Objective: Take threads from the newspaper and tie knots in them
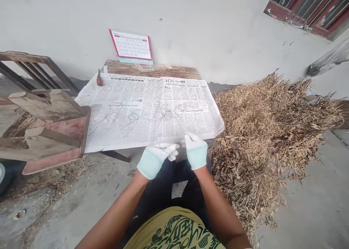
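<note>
Newspaper (pixel 149 107) lies spread over the tabletop (pixel 174 71). Right hand (pixel 195 151), gloved, has its fingers bent down on the newspaper's near edge; pinching or just touching, cannot tell. Left hand (pixel 156 159) is loosely curled just beside it, nothing visible inside. Dry stalk pile (pixel 267 125) sits right of the newspaper.

Both gloved hands, left hand (pixel 156 158) and right hand (pixel 195 151), met at the newspaper's (pixel 147 107) near edge. A pile of dry stalks (pixel 267 132) lay just beside it.
</note>
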Demonstrator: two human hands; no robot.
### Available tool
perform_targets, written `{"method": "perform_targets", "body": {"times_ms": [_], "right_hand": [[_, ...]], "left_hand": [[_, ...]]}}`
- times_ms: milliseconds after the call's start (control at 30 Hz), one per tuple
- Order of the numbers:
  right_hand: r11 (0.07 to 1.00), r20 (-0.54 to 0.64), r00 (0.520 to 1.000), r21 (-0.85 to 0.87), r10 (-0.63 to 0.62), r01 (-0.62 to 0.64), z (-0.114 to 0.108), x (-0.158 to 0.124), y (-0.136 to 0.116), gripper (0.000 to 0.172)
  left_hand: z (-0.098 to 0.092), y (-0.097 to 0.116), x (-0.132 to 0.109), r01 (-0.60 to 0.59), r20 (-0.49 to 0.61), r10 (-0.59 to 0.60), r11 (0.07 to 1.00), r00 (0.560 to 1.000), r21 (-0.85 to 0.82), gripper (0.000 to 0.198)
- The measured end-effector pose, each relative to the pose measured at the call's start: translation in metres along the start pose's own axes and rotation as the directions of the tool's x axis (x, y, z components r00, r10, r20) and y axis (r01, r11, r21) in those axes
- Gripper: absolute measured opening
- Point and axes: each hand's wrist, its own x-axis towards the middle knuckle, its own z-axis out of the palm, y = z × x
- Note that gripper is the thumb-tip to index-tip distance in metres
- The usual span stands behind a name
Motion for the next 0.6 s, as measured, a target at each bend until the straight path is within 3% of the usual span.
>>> {"method": "perform_targets", "body": {"times_ms": [133, 267, 367, 467, 600], "right_hand": [[0.991, 0.060, 0.994, -0.090, -0.097, 0.102, 0.001, -0.008, 0.004, 0.031], [0.947, 0.169, 0.964, -0.213, -0.205, 0.239, -0.004, -0.010, 0.006, 0.029], [0.990, 0.200, 0.980, -0.139, 0.007, 0.021, -0.004, -0.006, 0.004, 0.035], [0.979, 0.141, 0.969, -0.013, 0.203, -0.203, -0.004, 0.002, 0.003, 0.040], [0.980, 0.010, 0.981, 0.052, 0.193, -0.194, -0.006, 0.012, 0.004, 0.037]], "left_hand": [[-0.016, 0.002, 0.001, 0.044, 0.121, -0.048, 0.998, 0.991, 0.040, 0.035], [-0.028, 0.010, 0.009, 0.088, 0.274, -0.118, 0.989, 0.954, 0.119, 0.036], [-0.030, 0.015, 0.017, 0.121, 0.296, -0.158, 0.983, 0.942, 0.139, 0.037], [-0.025, 0.018, 0.020, 0.135, 0.243, -0.152, 0.987, 0.958, 0.086, 0.044], [-0.014, 0.006, 0.011, 0.149, 0.194, -0.113, 0.973, 0.974, -0.179, 0.063]]}}
